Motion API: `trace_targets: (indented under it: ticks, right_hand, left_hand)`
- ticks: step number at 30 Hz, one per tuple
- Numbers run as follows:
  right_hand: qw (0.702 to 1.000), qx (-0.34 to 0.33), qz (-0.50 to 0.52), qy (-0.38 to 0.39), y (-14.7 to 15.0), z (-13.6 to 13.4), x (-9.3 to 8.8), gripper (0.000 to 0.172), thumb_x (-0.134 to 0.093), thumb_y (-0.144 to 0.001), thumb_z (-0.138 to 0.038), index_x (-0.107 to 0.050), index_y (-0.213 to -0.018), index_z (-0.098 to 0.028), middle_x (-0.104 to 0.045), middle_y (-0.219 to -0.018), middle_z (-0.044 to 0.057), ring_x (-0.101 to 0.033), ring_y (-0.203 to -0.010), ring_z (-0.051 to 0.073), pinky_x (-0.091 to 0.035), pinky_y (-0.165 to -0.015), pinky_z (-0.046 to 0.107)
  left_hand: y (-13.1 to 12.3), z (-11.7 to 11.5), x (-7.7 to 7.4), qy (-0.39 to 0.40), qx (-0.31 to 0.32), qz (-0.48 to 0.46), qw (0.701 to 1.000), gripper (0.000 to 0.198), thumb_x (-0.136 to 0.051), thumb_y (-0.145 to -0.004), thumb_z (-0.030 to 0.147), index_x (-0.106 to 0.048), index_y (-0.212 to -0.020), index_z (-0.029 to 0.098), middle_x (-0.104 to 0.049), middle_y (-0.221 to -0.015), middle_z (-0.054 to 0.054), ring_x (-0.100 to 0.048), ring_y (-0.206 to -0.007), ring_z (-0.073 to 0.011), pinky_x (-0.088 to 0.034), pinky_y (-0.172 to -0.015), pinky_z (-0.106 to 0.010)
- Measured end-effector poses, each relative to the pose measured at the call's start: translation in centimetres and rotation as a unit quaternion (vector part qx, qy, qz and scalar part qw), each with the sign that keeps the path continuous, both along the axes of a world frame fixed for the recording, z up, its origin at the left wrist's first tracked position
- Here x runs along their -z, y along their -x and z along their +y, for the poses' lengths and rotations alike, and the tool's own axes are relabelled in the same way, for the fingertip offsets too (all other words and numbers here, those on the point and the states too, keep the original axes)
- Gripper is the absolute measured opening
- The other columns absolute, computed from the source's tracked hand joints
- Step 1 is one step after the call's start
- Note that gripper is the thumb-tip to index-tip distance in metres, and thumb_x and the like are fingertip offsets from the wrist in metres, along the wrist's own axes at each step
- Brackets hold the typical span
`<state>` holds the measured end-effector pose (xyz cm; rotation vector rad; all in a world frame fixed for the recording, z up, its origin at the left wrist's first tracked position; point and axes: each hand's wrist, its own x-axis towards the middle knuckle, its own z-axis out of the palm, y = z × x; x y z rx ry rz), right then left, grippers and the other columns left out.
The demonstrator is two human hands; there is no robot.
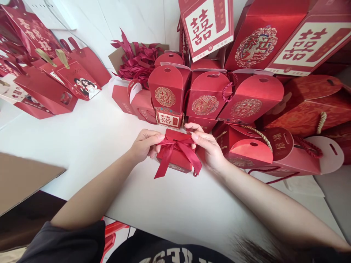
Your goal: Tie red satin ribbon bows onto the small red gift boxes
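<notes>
A small red gift box (175, 160) stands on the white table in front of me, with a dark red ribbon (168, 160) tied in a bow across its top. My left hand (146, 144) pinches the bow's left loop between thumb and fingers. At the other side, my right hand (207, 146) grips the right loop with thumb and forefinger, its other fingers curled behind. Two ribbon tails hang down over the front of the box. A bit of twisted cord shows at the box's lower right corner.
Stacked red gift boxes (170, 86) stand just behind my hands. A cardboard box (117, 60) full of ribbons is at the back. Red gift bags (45, 89) stand at the left, more boxes (251, 149) at the right. A cardboard flap (27, 179) juts in at the left edge.
</notes>
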<state>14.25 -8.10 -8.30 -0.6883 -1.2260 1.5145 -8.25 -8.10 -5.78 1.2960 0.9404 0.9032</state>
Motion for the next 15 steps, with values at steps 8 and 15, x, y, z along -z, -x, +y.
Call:
trace_targets:
  ticks: [8,15]
  right_hand:
    - [0.991,0.054,-0.088,-0.09,0.3,-0.7,-0.6,0.026,-0.051,-0.097,-0.043,-0.061,-0.115,-0.028,-0.055,-0.129,0.004,-0.049,-0.124,0.021,-0.036,-0.107,0.037]
    - [0.969,0.144,-0.188,-0.075,0.5,-2.5,-1.3,0.024,-0.054,-0.095,-0.048,-0.044,-0.096,-0.027,-0.052,-0.075,-0.003,-0.049,-0.064,0.013,-0.04,-0.062,0.028]
  left_hand:
    - [1.3,0.6,-1.3,-0.091,0.066,0.083,0.99,0.051,-0.057,-0.091,0.046,-0.07,-0.055,0.013,-0.052,-0.046,-0.003,-0.038,-0.043,-0.0069,-0.03,-0.045,-0.023]
    - [1.9,1.0,-2.2,-0.086,0.033,0.106,0.99,0.031,-0.067,-0.086,0.033,-0.058,-0.063,0.014,-0.049,-0.052,0.003,-0.041,-0.046,-0.0056,-0.032,-0.045,-0.018]
